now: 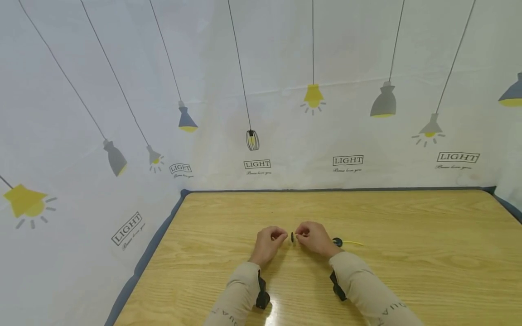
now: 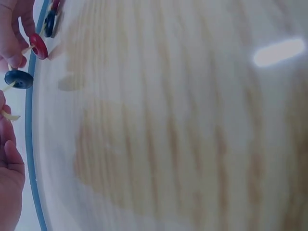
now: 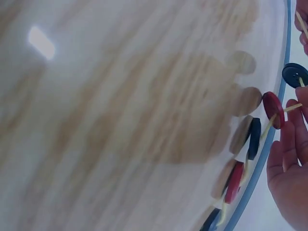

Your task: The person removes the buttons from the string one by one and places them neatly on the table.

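A black button (image 1: 292,237) threaded on a yellow string hangs between the two hands, just above the table. The left hand (image 1: 268,244) pinches the string, and a short string end (image 2: 10,116) sticks out by its fingers in the left wrist view. On the button's other side, the right hand (image 1: 316,238) pinches the string close to the button. Beside the right fingers hangs a red button (image 3: 273,110). Further along the same string, black button (image 3: 254,138) and red button (image 3: 234,182) alternate, standing on edge near the table. The right hand hides most of this row in the head view.
The wood-grain table (image 1: 408,271) has a blue-edged border along the back and left. A white curtain (image 1: 285,59) printed with lamps surrounds it. Behind the right wrist, another black button (image 1: 337,242) and a yellow string tail (image 1: 354,243) show on the tabletop.
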The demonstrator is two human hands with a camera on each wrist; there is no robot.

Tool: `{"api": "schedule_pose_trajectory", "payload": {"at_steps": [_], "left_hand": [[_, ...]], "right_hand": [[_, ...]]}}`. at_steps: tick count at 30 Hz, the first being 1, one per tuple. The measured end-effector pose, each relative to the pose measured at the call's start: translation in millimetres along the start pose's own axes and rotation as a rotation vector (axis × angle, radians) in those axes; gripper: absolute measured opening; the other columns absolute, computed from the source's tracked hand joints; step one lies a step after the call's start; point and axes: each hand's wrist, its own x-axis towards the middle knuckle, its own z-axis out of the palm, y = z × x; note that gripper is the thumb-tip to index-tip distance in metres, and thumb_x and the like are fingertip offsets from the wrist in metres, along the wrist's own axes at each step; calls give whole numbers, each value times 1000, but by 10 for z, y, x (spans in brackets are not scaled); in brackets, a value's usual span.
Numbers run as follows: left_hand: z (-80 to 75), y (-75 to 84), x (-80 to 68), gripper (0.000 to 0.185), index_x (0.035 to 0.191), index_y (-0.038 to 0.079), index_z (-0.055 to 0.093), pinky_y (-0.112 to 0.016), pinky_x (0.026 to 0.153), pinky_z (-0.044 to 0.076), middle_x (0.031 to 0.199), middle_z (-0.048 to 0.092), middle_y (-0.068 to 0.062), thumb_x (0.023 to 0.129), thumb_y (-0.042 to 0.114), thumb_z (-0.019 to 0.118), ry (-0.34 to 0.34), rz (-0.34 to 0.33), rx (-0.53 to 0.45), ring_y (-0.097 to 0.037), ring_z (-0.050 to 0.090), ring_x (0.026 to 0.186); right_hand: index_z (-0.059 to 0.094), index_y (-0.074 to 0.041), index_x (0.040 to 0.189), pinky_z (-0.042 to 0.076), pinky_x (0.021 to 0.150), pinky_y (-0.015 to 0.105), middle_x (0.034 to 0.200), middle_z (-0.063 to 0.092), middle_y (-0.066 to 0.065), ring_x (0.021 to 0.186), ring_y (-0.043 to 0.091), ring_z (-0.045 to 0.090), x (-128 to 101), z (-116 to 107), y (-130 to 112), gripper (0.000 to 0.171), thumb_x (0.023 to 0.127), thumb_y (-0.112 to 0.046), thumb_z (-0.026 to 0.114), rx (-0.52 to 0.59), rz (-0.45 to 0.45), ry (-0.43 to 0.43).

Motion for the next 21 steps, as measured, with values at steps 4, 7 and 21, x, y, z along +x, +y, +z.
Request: {"api": "schedule_pose_trajectory", "payload": {"at_steps": [4,7,21], "left_hand": [[13,21,7,10,84,6,67,-21,61,43,75,62,0,84,14,61,21,23,-12,-9,53,67],[18,32,10,10,83,6,67,-20,61,43,75,62,0,84,15,61,30,34,-23,-9,53,67],[32,48,21,12,83,6,67,-20,61,42,76,63,0,84,16,61,51,21,-50,-9,53,69]], "right_hand": [[62,-3,79,43,64,30,74,59,1,71,13,50,2,3,-26,2,78,-1,62,27,6,-6],[63,-4,80,44,65,31,75,60,3,72,14,51,-3,5,-42,7,78,1,60,18,-15,-1],[67,-4,82,45,66,31,80,62,2,74,14,54,-50,-25,-37,5,80,-4,62,11,-54,-14]]}}
